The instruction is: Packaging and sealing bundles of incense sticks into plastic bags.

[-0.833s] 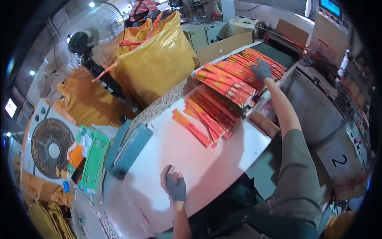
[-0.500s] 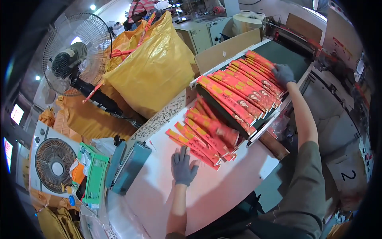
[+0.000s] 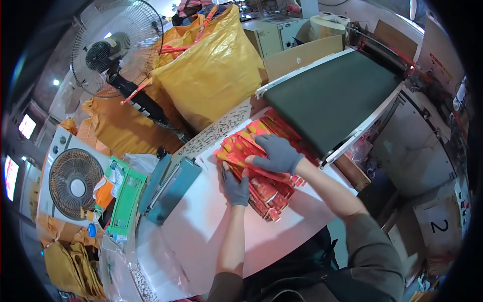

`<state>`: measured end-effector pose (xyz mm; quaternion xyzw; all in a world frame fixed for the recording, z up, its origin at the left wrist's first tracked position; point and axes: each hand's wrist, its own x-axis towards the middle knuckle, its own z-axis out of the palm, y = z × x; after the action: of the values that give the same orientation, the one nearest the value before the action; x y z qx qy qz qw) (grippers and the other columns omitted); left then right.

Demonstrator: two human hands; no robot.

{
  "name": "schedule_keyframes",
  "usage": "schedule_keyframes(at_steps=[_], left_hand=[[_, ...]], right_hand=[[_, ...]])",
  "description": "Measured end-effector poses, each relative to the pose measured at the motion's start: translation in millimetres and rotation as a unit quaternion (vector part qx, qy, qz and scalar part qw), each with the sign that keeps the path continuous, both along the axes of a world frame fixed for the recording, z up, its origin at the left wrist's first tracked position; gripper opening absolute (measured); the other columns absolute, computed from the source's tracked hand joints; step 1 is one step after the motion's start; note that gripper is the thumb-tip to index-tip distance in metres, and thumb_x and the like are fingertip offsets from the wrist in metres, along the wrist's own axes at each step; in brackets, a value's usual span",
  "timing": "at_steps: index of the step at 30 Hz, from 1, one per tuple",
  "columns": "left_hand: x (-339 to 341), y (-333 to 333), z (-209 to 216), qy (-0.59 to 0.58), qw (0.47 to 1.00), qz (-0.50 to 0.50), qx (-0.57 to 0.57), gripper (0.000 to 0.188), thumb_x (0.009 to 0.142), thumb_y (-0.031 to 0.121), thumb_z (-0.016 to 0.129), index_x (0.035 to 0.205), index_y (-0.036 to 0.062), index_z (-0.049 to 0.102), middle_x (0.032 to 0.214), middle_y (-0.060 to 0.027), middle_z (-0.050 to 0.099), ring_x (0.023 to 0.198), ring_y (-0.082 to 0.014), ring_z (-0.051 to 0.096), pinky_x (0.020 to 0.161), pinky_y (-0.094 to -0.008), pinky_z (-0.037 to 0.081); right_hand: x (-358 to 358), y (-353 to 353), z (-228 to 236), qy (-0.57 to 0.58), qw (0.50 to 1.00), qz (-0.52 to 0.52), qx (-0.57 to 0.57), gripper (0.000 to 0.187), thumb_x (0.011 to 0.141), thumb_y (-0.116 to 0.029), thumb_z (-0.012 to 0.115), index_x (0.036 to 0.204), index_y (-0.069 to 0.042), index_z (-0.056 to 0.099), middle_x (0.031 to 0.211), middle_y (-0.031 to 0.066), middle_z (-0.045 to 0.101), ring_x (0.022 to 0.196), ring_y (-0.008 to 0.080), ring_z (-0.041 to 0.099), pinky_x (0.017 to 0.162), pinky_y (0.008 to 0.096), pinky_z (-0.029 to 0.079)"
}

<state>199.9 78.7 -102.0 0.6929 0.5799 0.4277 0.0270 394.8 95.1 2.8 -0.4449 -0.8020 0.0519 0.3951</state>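
A pile of long, flat red-and-yellow packets [image 3: 266, 194] lies on the white tabletop [image 3: 201, 216], just below the conveyor's near end. My left hand [image 3: 235, 189], in a grey glove, rests against the pile's left edge with thumb and fingers apart. Over the top of the pile my gloved right hand [image 3: 279, 155] lies flat, its fingers stretched out and the thumb spread. Both hands touch the packets without closing round them. The right palm and forearm cover part of the pile. The dark green conveyor belt [image 3: 337, 95] is bare.
A teal box-shaped device [image 3: 173, 191] and a green basket [image 3: 128, 199] stand at left, beside a box fan [image 3: 76, 187]. A big yellow sack [image 3: 211, 70] and a pedestal fan [image 3: 115, 50] are behind the table. A cardboard strip [image 3: 304, 58] edges the belt.
The row of packets has gone from the belt onto the table pile. My right hand has come down and left from the belt's far side; my left hand has moved up against the pile.
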Motion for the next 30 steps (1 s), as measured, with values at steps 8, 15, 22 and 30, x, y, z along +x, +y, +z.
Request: schedule_keyframes(at_steps=[8,15,22,30], left_hand=[[-13.7,2.4,-17.6,-0.090,0.988,0.128,-0.005,0.059,0.083,0.033,0.062,0.125,-0.0038,0.044,0.129,-0.0189,0.046,0.123,-0.0264,0.041,0.099,-0.0312,0.036],[-18.8,-43.8,-11.2,-0.562,0.757,-0.137,-0.303,0.061,0.085,0.036,0.059,0.130,0.0009,0.037,0.120,-0.0095,0.052,0.105,-0.0194,0.054,0.089,-0.0321,0.045],[-36.9,-251.4,42.4,-0.423,0.775,-0.252,-0.397,0.064,0.081,0.028,0.066,0.130,-0.0004,0.035,0.125,-0.0129,0.047,0.113,-0.0206,0.047,0.093,-0.0328,0.040],[-31.2,-247.8,108.2,-0.418,0.814,-0.266,-0.304,0.074,0.072,0.024,0.077,0.126,0.0030,0.031,0.118,-0.0100,0.050,0.107,-0.0197,0.052,0.089,-0.0329,0.044]], right_hand=[[57.4,71.6,-118.3,0.173,0.926,-0.127,-0.311,0.100,0.074,-0.067,0.052,0.133,0.009,0.024,0.112,0.0335,0.052,0.110,0.0418,0.050,0.096,0.0373,0.037],[-40.7,-44.4,-66.5,0.189,0.887,-0.003,-0.421,0.104,0.070,-0.061,0.063,0.136,0.007,0.021,0.130,0.0247,0.043,0.120,0.0303,0.044,0.099,0.0310,0.035],[4.5,-243.0,-69.9,0.340,0.696,0.261,-0.577,0.090,0.081,-0.038,0.065,0.142,-0.002,0.009,0.141,0.0144,0.030,0.128,0.0214,0.030,0.105,0.0374,0.027],[-34.5,-233.5,14.5,0.378,0.791,0.263,-0.404,0.097,0.066,-0.022,0.081,0.137,-0.002,0.017,0.129,0.0104,0.041,0.116,0.0172,0.042,0.097,0.0345,0.038]])
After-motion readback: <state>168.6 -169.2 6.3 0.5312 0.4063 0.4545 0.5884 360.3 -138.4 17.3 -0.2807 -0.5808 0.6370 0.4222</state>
